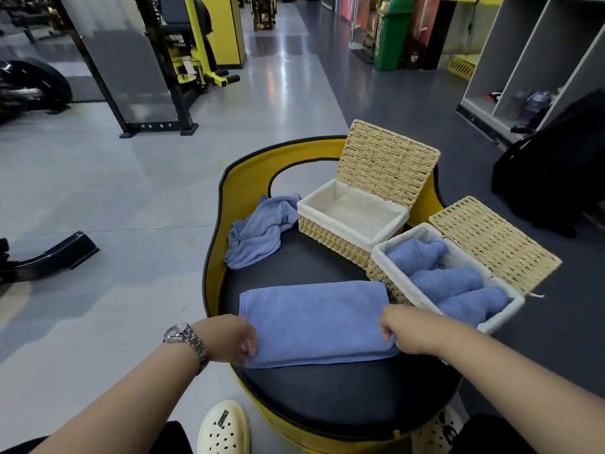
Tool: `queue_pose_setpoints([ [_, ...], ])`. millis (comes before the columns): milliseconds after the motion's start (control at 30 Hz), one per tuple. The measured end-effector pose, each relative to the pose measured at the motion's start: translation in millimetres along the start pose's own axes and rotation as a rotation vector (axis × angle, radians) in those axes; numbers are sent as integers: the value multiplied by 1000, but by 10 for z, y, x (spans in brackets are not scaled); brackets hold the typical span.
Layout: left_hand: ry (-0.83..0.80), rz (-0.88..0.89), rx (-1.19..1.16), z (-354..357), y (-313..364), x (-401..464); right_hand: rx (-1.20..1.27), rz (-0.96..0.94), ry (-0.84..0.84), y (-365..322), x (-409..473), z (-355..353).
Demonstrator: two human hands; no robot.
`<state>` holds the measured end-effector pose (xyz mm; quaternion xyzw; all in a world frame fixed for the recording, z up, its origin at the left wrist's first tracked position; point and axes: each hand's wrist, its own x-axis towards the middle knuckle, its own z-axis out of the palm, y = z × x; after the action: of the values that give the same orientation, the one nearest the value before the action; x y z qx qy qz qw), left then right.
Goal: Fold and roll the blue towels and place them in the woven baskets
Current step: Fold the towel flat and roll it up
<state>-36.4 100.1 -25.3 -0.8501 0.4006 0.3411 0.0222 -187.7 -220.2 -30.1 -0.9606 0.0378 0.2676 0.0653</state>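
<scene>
Holding rolled towels (448,280), near basket (393,253); far basket (314,214) empty.

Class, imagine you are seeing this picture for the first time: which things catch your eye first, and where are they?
Two bare hands, left hand and right hand, pinch the near corners of a folded blue towel on a black padded seat. To its right, an open woven basket with rolled blue towels; behind, an empty woven basket and a crumpled blue towel.

folded towel (314,322) before baskets (353,221), rolls (445,280) inside
</scene>
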Motion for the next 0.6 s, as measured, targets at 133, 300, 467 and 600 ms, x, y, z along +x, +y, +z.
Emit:
queue_pose_setpoints([
  [133,-7,-96,21,-78,33,42,-192,45,-105,-109,38,-2],
  [300,359,24,54,5,140,262,12,33,302,-166,198,-64],
  [467,391,158,159,333,301,370,-238,16,171,-200,365,78],
  [600,305,136,190,290,230,307,-53,-58,96,-275,353,61],
])
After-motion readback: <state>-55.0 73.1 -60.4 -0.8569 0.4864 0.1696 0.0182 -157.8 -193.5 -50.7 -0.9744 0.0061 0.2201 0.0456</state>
